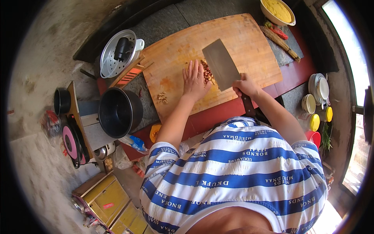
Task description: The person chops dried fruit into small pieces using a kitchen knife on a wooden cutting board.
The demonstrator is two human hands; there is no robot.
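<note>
My right hand (246, 86) grips a broad cleaver (221, 65) near where its dark handle meets the blade. The blade leans over the right side of a small heap of chopped reddish-brown pieces (207, 72), hiding part of it. Fingers spread a little, my left hand (195, 80) lies at the heap's left side, with its thumb by the pieces. Both hands are over a large wooden cutting board (248, 44). Farther left on the board sits a small pile of pale pieces that look like walnuts (162, 98).
Left of the board are a deep black pot (120, 112), an orange-faced grater (130, 76) and a perforated steamer tray (112, 63). A bowl of yellow dough (277, 12) and a straw whisk brush (280, 44) lie beyond its right end. Stacked dishes (316, 84) stand at the right.
</note>
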